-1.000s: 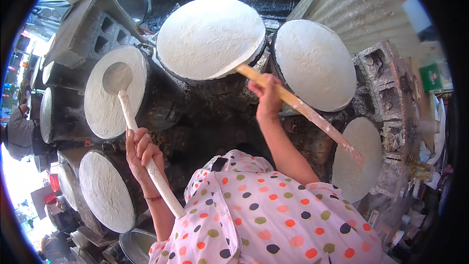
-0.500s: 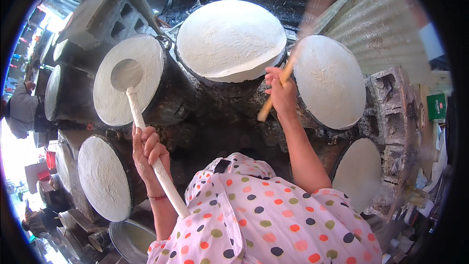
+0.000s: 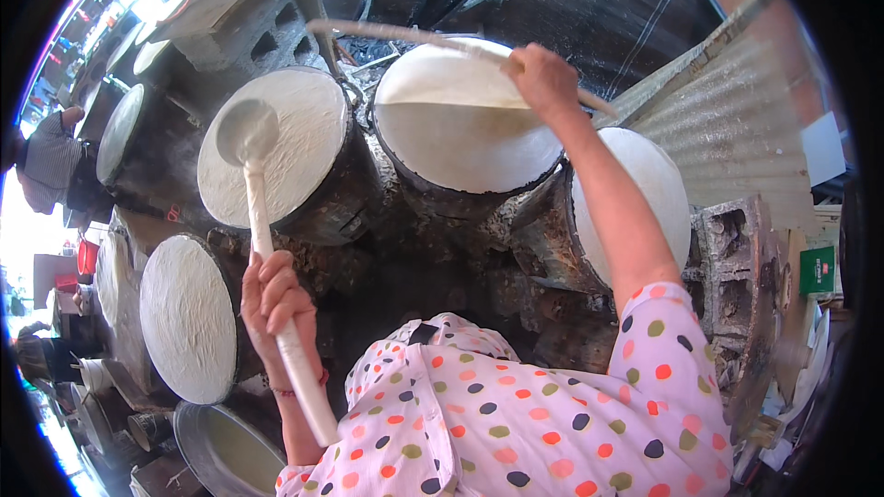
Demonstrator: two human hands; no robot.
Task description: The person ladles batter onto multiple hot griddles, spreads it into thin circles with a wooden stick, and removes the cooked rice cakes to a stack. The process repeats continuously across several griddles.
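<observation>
My left hand (image 3: 279, 299) is closed round the pale handle of a ladle (image 3: 249, 133). The ladle's round bowl is over the white, wrinkled top of a dark drum (image 3: 308, 221) on the left. My right hand (image 3: 545, 81) grips a long thin wooden stick (image 3: 396, 33), stretched out above the middle drum (image 3: 442, 193). On that drum, a thin white sheet (image 3: 442, 78) covers the far part of the round top. The nearer part shows a smoother, greyish-white surface, with a straight edge between the two.
More white-topped drums stand around me, one at right (image 3: 635, 184) and one at lower left (image 3: 189, 322). A metal pot of pale liquid (image 3: 235, 451) sits beside my left arm. Concrete blocks (image 3: 732, 267) and a corrugated panel (image 3: 737, 138) border the right. Another person (image 3: 51, 161) is at far left.
My right hand has moved up and away with the stick, which now lies crosswise above the middle drum. The sheet there has drawn back from the near side. The left hand keeps the ladle.
</observation>
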